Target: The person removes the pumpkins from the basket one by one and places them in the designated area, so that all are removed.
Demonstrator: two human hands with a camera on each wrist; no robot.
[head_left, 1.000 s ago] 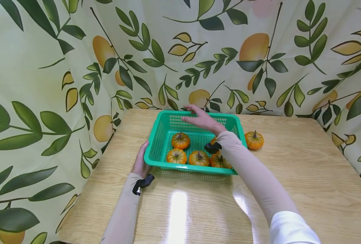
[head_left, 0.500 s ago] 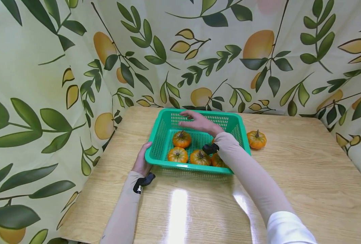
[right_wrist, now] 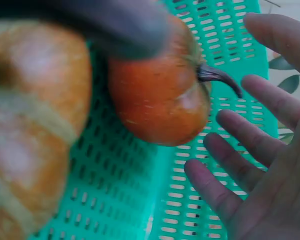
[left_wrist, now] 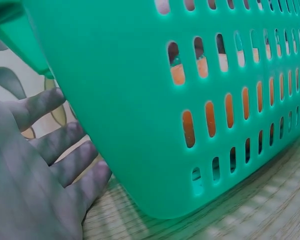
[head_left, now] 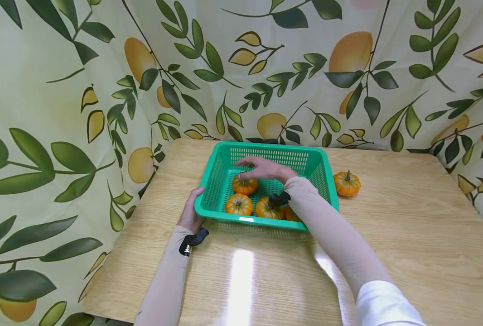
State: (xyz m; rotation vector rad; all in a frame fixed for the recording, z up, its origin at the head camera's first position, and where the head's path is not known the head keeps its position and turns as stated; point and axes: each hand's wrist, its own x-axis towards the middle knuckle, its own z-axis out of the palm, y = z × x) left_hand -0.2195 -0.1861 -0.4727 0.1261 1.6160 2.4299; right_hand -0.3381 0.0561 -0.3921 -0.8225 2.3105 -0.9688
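Both hands are well apart from each other, and neither is clamped on anything. At the basket's left end, the left hand point(head_left: 191, 213) rests against the outside, its thumb up by the rim; the left wrist view shows its fingers extended and spread, with the tips at the corner of the green wall. The right hand point(head_left: 263, 170) reaches over the inside of the green basket point(head_left: 247, 220), above the back-left pumpkin point(head_left: 244, 186). From the right wrist, its fingers are spread beside that pumpkin's dark, bent stem point(right_wrist: 220, 79); whether a fingertip touches it I cannot tell. A dark shape across the top of that same view is too blurred to name.

Along the basket's near side sit the front-left pumpkin point(head_left: 239, 204), the front-middle pumpkin point(head_left: 263, 211), partly behind a black wrist mount point(head_left: 279, 199), and a fourth pumpkin point(head_left: 292, 214), mostly hidden by the right forearm's beige sleeve point(head_left: 339, 235). One more, the outside pumpkin point(head_left: 347, 183), sits on the tabletop point(head_left: 412, 226) just beside the basket's right end, stem up. Light glares off the wood nearer the person, and a pale cloth point(head_left: 282, 77) printed with leaves and orange fruit hangs behind and to the sides.
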